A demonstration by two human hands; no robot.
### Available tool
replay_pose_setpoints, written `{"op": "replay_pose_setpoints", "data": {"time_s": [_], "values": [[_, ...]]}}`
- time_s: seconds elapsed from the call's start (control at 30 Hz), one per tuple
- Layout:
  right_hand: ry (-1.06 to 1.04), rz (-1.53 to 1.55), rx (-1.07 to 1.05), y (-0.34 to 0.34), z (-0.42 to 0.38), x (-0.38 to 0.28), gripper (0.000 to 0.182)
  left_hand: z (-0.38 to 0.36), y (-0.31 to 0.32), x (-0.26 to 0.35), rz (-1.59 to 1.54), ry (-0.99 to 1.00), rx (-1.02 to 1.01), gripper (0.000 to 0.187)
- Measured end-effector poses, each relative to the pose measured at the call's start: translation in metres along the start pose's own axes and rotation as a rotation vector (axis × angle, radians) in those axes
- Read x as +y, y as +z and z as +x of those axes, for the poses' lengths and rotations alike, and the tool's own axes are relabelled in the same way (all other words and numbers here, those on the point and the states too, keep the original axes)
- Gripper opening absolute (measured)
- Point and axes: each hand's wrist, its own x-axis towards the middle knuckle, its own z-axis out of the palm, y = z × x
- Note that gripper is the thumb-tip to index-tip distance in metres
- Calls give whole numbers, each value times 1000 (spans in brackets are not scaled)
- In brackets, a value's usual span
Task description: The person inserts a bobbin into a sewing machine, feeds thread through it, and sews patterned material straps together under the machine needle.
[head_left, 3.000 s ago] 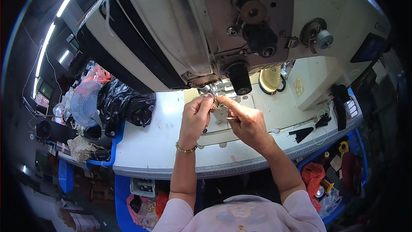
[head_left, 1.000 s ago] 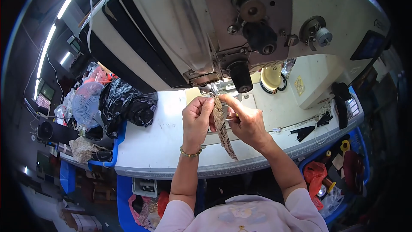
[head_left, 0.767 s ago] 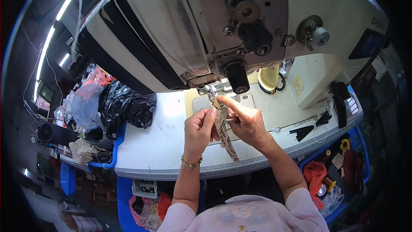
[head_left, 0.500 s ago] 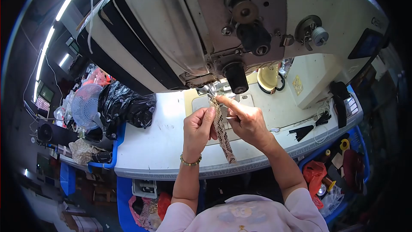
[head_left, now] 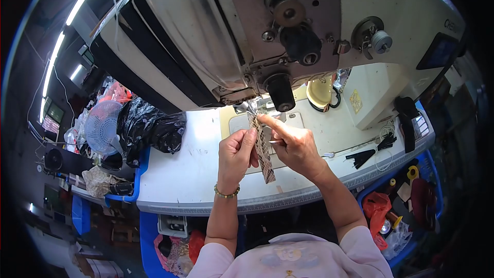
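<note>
A strip of snakeskin-patterned material (head_left: 266,164) runs from the presser foot (head_left: 252,107) of the sewing machine (head_left: 200,36) down toward the table's front edge. My left hand (head_left: 237,153) is closed at the strip's left side, its thumb and forefinger pinching the edge. My right hand (head_left: 297,148) lays its forefinger on the strip just below the presser foot. Its other fingers are curled, with the tip of a thin, pale pointed tool (head_left: 276,141) sticking out from them; the rest of that tool is hidden. The strip's lower end hangs loose between my wrists.
Black zippers or straps (head_left: 363,158) and a coil of white cord (head_left: 383,146) lie at the right of the white table (head_left: 175,180). A yellow cushion-like piece (head_left: 320,95) is behind the needle area. A black plastic bag (head_left: 149,126) and blue basket (head_left: 87,128) stand left.
The strip has moved up toward the presser foot, its loose lower end now higher and slightly further left. Both hands keep nearly the same place and grip.
</note>
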Motion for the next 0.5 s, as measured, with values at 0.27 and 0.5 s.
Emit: {"op": "replay_pose_setpoints", "data": {"time_s": [0.27,0.5], "values": [[2,-12,-6,0,0,0,64,-1,0,3,-2,27,-8,30],[-16,-26,6,1,-1,0,64,-3,-3,1,0,-11,-23,29]]}}
